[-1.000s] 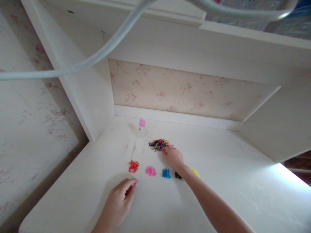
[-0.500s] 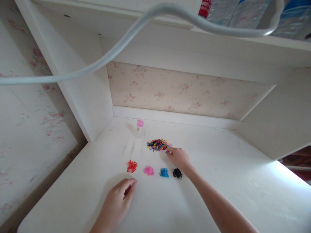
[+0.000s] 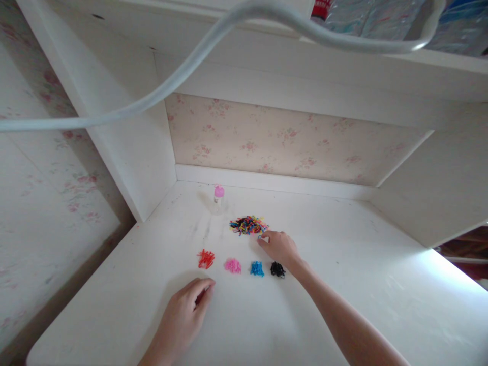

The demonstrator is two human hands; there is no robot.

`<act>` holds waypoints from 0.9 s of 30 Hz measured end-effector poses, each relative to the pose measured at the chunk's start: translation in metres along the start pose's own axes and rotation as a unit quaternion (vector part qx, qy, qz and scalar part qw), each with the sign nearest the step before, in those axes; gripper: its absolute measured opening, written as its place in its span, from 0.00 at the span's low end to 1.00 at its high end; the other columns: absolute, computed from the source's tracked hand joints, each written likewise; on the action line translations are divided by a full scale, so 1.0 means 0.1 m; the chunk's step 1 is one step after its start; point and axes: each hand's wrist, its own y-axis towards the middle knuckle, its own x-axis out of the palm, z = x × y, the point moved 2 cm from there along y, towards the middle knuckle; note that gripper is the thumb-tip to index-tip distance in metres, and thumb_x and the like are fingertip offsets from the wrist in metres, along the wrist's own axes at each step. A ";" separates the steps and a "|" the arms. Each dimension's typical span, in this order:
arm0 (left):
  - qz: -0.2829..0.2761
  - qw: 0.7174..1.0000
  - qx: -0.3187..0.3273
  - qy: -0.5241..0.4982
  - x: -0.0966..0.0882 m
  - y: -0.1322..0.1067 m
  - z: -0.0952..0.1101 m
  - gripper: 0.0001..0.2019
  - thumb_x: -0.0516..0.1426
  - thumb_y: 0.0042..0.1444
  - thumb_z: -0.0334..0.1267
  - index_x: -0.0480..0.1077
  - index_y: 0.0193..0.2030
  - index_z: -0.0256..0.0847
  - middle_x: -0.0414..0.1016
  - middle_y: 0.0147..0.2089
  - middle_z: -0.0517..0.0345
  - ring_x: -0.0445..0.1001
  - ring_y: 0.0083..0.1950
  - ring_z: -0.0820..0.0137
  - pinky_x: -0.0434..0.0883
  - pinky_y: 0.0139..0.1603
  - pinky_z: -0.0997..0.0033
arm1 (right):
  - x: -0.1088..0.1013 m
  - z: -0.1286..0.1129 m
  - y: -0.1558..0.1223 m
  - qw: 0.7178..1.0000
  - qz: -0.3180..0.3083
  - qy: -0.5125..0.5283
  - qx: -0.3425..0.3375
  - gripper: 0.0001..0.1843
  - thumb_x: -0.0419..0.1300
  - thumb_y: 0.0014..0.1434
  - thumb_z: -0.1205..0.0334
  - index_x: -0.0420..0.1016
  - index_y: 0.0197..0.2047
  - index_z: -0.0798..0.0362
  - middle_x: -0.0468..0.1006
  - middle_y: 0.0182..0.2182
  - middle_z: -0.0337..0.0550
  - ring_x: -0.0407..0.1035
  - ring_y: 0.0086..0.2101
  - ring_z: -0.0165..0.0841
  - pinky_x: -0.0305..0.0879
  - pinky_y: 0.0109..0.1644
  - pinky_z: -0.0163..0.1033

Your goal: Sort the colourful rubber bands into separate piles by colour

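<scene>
My right hand (image 3: 280,246) pinches a small blue rubber band (image 3: 260,237) at the near right edge of a mixed-colour pile of rubber bands (image 3: 247,224). Closer to me, four sorted heaps lie in a row: red bands (image 3: 206,259), pink bands (image 3: 233,266), blue bands (image 3: 256,268) and black bands (image 3: 278,270). The black heap sits just left of my right wrist. My left hand (image 3: 186,310) rests on the table below the red heap, fingers curled and thumb against the index finger, with nothing visible in it.
A small clear bottle with a pink cap (image 3: 218,197) stands behind the pile on the white table (image 3: 343,305). A pale cable (image 3: 183,66) crosses the upper view. Plastic-wrapped bottles (image 3: 373,20) sit on the shelf above. White panels enclose the table's back and sides.
My right hand has drawn slightly toward me and left at the pile's edge, with the blue rubber band between its fingertips. My left hand has stayed in place.
</scene>
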 end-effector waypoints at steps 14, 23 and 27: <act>-0.004 1.000 0.002 -0.006 -0.01 0.00 0.01 0.12 0.49 0.62 0.40 0.72 0.46 0.47 0.78 0.40 0.59 0.76 0.39 0.71 0.72 0.41 0.76 | -0.01 -0.13 -0.31 0.999 0.006 -0.012 -0.039 0.19 0.44 0.65 0.54 0.77 0.40 0.46 0.79 0.35 0.43 0.72 0.37 0.35 0.56 0.35 0.33; -0.010 1.000 0.006 -0.002 0.00 -0.01 0.00 0.11 0.50 0.62 0.40 0.72 0.45 0.46 0.77 0.39 0.59 0.75 0.37 0.72 0.72 0.40 0.76 | 0.07 -0.16 -0.84 0.990 0.037 0.079 -0.106 0.19 0.46 0.64 0.56 0.76 0.32 0.46 0.79 0.27 0.37 0.70 0.28 0.29 0.50 0.29 0.30; -0.012 1.000 0.004 0.005 0.00 -0.01 0.01 0.11 0.49 0.62 0.40 0.72 0.44 0.45 0.77 0.39 0.59 0.75 0.37 0.72 0.71 0.40 0.76 | 0.09 -0.14 -0.87 0.990 0.053 0.074 -0.110 0.19 0.46 0.64 0.57 0.76 0.30 0.47 0.79 0.26 0.36 0.70 0.27 0.29 0.50 0.28 0.30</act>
